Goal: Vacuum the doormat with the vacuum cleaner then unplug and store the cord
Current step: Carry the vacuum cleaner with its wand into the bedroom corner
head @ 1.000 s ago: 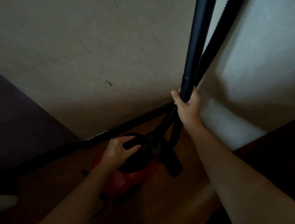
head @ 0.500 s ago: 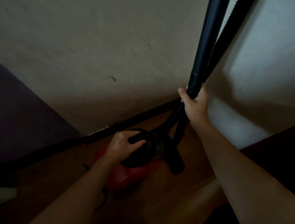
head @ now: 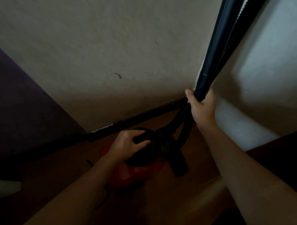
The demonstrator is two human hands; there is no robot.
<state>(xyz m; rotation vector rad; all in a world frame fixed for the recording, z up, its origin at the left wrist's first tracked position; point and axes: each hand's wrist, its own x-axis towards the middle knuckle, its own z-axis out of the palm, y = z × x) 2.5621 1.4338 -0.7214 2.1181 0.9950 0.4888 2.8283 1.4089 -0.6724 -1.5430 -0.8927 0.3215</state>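
A red canister vacuum cleaner (head: 123, 176) with a black top sits on the wooden floor by the wall corner. My left hand (head: 127, 142) grips the black carry handle on its top. My right hand (head: 201, 108) holds the black wand tube (head: 214, 46), which stands nearly upright along the corner. The ribbed black hose (head: 239, 23) runs beside the tube and loops down to the canister. The black floor nozzle (head: 179, 163) lies on the floor right of the canister. A thin black cord (head: 104, 201) trails from under my left forearm. No doormat is in view.
Pale walls (head: 107, 54) meet in a corner behind the tube, with a black skirting board (head: 144, 116) along the base. A dark purple surface (head: 16, 101) stands at the left. A dark wooden edge (head: 282, 150) is at the right.
The view has shifted slightly. My right hand with the tube sits a little further right and up in the frame. My left hand keeps its grip on the handle.
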